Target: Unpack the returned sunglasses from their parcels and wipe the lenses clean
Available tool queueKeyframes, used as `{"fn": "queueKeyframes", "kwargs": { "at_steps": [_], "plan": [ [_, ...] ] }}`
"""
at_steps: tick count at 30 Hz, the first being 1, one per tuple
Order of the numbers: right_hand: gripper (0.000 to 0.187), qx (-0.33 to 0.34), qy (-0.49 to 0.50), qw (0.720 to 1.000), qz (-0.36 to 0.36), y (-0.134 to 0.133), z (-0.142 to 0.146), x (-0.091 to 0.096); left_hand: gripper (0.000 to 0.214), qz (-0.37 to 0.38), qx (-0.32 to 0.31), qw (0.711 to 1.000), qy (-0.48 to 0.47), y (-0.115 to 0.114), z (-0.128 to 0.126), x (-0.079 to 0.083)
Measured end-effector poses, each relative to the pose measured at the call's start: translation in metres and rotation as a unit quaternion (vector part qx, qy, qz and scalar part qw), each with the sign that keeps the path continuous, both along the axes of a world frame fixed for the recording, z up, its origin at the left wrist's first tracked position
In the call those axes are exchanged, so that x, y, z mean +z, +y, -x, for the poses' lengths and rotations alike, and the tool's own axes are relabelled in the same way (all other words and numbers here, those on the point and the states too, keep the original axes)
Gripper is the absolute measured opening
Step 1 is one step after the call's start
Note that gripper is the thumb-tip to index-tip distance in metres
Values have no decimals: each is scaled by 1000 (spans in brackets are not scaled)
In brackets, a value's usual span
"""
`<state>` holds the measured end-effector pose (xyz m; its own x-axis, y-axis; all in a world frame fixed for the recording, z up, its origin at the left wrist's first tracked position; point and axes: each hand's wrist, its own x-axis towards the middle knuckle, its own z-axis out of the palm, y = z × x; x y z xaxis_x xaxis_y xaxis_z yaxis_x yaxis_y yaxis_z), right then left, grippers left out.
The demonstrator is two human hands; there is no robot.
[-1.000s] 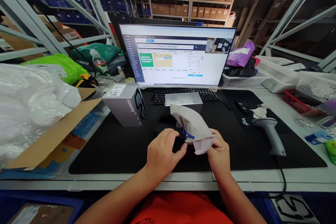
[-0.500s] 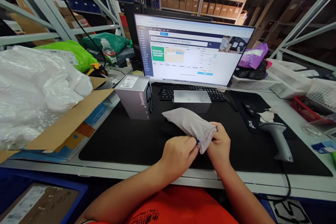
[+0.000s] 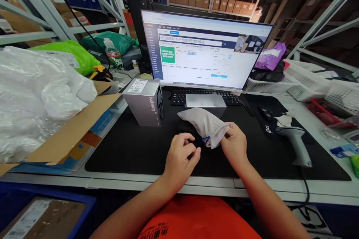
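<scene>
While I follow from far away through the head camera, the right hand (image 3: 234,146) pinches the neck of a soft grey cloth drawstring pouch (image 3: 203,123) between thumb and fingers, which keeps the pouch lifted near the middle of the black desk mat (image 3: 126,153). The left hand (image 3: 181,160) curls close to a thin blue cord (image 3: 203,140), but I cannot tell if its fingers pinch it. A shallow silver open box (image 3: 205,101) stands just far of the pouch.

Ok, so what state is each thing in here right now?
Grey cloth pouch: bulging, neck gathered
Blue cord: coming out of the pouch neck
Right hand: gripping the pouch neck
Left hand: fingers curled at the cord
Silver box: upright
Monitor: on, showing a web page
Barcode scanner: lying down, not held
Cardboard carton: flap open
</scene>
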<state>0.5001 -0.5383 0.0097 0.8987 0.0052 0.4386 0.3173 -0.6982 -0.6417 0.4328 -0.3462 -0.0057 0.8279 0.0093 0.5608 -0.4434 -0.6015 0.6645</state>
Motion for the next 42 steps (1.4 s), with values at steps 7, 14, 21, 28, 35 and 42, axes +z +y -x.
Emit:
{"fn": "queueKeyframes", "kwargs": {
  "at_steps": [7,14,21,28,35,42],
  "plan": [
    [16,85,82,987,-111,-9,-8,-3,32,50,-75,981,174,0,-10,2],
    [15,84,78,989,-97,-13,-11,2,17,-126,-61,975,175,2,-13,13],
    [29,149,240,907,-314,-89,-50,34,22,-318,39,946,50,54,0,8],
    [28,43,259,787,-559,-130,-66,20,25,-352,-44,935,19,67,5,17],
    [42,29,172,832,-527,-103,-79,28,24,-224,-14,974,18,52,-64,31],
    [105,277,181,944,5,-5,-82,43,21,-73,-70,994,35,35,-100,23]
  ]
}}
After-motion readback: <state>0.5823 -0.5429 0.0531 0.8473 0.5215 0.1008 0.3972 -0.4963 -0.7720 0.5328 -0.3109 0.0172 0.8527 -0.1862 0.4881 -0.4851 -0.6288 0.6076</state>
